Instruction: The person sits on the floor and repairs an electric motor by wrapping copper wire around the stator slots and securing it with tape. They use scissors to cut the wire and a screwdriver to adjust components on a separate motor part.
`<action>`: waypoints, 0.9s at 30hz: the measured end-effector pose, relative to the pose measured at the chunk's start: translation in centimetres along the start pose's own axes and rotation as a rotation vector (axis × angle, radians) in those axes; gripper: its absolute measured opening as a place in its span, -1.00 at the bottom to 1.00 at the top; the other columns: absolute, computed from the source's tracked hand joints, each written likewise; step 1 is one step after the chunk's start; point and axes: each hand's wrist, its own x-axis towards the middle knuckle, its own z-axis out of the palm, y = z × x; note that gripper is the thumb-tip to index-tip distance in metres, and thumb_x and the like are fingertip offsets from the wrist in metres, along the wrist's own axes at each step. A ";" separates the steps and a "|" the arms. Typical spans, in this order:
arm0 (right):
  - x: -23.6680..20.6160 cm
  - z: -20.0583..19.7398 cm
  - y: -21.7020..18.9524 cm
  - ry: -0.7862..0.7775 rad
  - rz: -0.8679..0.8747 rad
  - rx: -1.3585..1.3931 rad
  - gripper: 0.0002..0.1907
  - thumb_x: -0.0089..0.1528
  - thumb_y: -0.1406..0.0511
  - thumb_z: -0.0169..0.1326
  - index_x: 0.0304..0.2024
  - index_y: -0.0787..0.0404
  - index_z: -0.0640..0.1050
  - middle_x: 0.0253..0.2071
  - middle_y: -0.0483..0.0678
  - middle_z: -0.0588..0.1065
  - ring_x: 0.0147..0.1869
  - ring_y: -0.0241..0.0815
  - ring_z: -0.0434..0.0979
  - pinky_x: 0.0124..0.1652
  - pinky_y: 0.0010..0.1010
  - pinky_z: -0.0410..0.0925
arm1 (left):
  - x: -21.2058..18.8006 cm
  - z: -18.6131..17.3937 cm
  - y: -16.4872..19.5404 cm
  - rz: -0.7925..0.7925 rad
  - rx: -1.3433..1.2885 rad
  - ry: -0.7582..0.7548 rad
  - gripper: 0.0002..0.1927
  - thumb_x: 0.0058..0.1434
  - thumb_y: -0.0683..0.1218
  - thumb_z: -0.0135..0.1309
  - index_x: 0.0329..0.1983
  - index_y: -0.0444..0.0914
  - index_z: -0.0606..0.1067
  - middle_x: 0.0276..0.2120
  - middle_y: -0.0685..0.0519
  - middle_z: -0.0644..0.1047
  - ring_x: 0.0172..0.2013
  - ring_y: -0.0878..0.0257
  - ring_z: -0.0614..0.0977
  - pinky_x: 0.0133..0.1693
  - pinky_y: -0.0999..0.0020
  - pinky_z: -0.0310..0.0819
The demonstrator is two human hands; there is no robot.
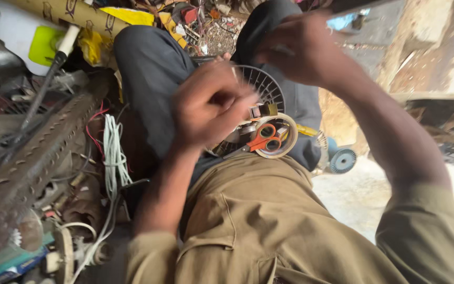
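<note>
Resting on my lap, the grey slotted motor housing (261, 87) lies just right of my left hand (208, 105), curled into a blurred fist, nearer than my right hand (303, 50), fingers bunched above its far edge.

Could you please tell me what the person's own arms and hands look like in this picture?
Both forearms are bare below olive-khaki fabric sleeves pushed up near the elbows. The left hand and the right hand wear no gloves. Both are motion-blurred, so rings or marks cannot be told. No watch or band shows on either wrist.
</note>
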 end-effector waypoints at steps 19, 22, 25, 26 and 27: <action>-2.9 -2.3 -3.3 -0.196 0.188 0.006 -0.96 0.16 0.38 0.22 -0.34 0.23 0.65 -0.39 0.03 0.58 -0.36 -0.09 0.58 -0.37 -0.22 0.41 | 6.9 0.0 -0.4 0.180 0.447 -0.491 -0.74 0.11 -0.08 0.38 -0.44 -0.26 0.50 -0.41 -0.05 0.51 -0.38 0.03 0.57 -0.31 0.19 0.44; -5.2 -0.6 -7.7 -0.670 -0.164 -0.033 -0.91 0.03 0.30 0.16 -0.48 0.16 0.64 -0.49 0.03 0.56 -0.38 -0.04 0.56 -0.29 -0.20 0.43 | 7.8 -1.4 2.7 -0.112 0.331 -0.634 -0.91 0.23 -0.11 0.26 -0.29 -0.22 0.60 -0.39 0.02 0.53 -0.29 0.12 0.61 -0.20 0.19 0.47; -4.7 0.1 -7.3 -0.408 -0.399 0.138 -0.90 0.08 0.31 0.20 -0.53 0.16 0.60 -0.44 0.02 0.57 -0.35 -0.07 0.59 -0.34 -0.22 0.40 | 0.5 -0.5 4.7 0.123 0.400 -0.353 -0.92 0.29 -0.12 0.22 -0.22 -0.21 0.55 -0.30 0.04 0.57 -0.25 0.13 0.63 -0.08 0.00 0.45; -3.5 0.3 -5.7 -0.125 -0.469 0.293 -0.97 0.05 0.38 0.20 -0.48 0.20 0.60 -0.37 0.02 0.58 -0.34 -0.08 0.61 -0.39 -0.25 0.41 | -1.7 -0.2 4.4 0.321 0.457 -0.453 -0.91 0.14 -0.14 0.22 -0.31 -0.21 0.55 -0.35 0.05 0.58 -0.26 0.12 0.65 0.00 -0.24 0.40; -1.8 1.0 -4.0 -0.206 -0.310 0.201 -0.90 -0.03 0.32 0.28 -0.47 0.19 0.63 -0.42 0.02 0.57 -0.39 -0.03 0.56 -0.41 -0.21 0.39 | -3.2 -0.5 3.3 0.219 0.352 -0.330 -0.90 0.15 -0.14 0.24 -0.32 -0.22 0.55 -0.36 0.05 0.57 -0.30 0.16 0.60 -0.09 -0.10 0.38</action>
